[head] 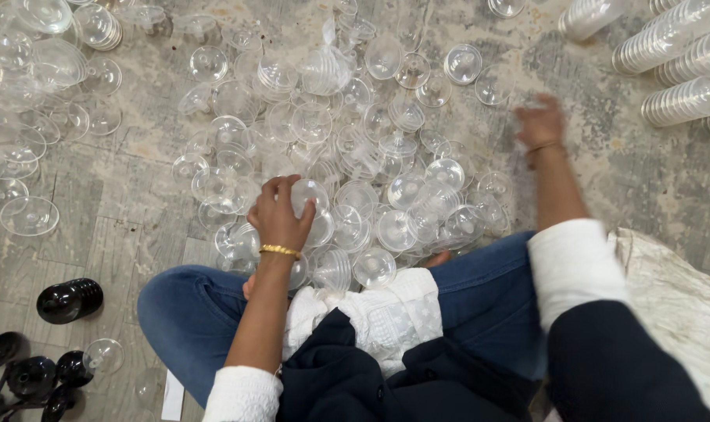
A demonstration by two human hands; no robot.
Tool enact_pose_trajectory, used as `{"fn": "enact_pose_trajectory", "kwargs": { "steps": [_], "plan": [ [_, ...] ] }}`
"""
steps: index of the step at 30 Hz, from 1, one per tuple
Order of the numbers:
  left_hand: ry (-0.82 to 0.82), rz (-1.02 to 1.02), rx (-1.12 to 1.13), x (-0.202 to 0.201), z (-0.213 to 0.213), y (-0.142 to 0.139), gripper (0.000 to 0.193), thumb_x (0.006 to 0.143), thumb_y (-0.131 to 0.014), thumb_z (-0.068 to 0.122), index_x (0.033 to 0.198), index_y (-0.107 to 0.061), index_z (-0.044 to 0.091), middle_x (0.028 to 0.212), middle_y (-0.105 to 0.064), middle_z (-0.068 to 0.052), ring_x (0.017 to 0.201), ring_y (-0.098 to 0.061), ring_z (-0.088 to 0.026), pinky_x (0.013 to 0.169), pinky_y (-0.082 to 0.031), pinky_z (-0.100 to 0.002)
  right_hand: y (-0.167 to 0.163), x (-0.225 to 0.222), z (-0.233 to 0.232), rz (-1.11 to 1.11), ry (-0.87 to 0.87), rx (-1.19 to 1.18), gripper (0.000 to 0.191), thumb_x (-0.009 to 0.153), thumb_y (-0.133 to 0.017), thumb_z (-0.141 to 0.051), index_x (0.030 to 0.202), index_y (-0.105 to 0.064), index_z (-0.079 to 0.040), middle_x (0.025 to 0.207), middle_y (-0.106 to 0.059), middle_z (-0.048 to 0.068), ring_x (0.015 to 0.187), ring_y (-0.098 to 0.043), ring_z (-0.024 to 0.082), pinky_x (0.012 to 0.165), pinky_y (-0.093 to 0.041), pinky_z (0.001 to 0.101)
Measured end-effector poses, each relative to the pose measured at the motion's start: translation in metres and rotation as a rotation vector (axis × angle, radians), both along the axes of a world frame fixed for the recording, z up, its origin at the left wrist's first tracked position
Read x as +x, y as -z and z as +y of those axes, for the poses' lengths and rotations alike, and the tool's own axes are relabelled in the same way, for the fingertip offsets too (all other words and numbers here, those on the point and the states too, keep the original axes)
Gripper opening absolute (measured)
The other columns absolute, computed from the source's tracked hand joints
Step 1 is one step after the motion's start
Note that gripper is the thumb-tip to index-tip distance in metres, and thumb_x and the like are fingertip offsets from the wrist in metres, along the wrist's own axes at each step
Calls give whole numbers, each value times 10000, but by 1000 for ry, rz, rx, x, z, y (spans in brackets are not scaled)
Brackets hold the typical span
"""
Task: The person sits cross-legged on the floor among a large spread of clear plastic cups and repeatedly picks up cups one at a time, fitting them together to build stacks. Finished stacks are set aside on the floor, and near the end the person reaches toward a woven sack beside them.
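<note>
Slippage is being risked: a clear round plastic lid [308,194] is being gripped only by the fingertips of the left hand [281,219], just above the heap of clear plastic lids [371,180] crowding the knees. Farther out, the right hand [539,123] is being blurred, grip unreadable. Stacked clear lids [683,55] are lying beyond; black glossy domed lids [69,301] near left.

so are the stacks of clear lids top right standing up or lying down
Lying down. The stacked clear lids rest on their sides on the floor, rims showing as rows of rings, several stacks side by side.
</note>
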State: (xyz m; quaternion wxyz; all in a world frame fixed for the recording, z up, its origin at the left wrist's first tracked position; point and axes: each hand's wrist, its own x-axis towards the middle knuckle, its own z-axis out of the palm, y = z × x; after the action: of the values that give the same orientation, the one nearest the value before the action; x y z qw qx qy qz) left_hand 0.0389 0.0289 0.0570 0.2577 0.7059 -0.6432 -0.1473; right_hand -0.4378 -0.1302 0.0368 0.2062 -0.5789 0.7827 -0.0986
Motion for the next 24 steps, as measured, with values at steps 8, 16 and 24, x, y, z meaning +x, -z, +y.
{"fn": "enact_pose_trajectory", "kwargs": {
  "steps": [8,16,24],
  "plan": [
    [3,431,-328,6,-1,-10,265,999,-734,133,1170,-544,67,1299,-667,-111,1150,-667,-300,985,-521,-395,13,157,91,-277,-338,-118,541,836,-790,-182,1358,-677,-95,1305,-663,173,1167,-647,321,993,-530,408],
    [-108,774,-292,0,1,4,387,947,-738,99,1298,-584,42,1022,-632,-70,944,-613,-175,875,-504,-272,-75,187,148,-544,-310,-314,222,948,-733,-81,1160,-801,-84,1094,-672,108,1034,-653,250,930,-529,354],
    [81,1157,16,-9,-4,16,373,1103,-595,214,1463,-614,117,1267,-672,-61,1151,-628,-155,991,-510,-306,-92,294,157,-505,-574,-559,329,891,-685,-6,1199,-751,-100,1192,-679,80,987,-656,199,863,-559,323]
  ]
}}
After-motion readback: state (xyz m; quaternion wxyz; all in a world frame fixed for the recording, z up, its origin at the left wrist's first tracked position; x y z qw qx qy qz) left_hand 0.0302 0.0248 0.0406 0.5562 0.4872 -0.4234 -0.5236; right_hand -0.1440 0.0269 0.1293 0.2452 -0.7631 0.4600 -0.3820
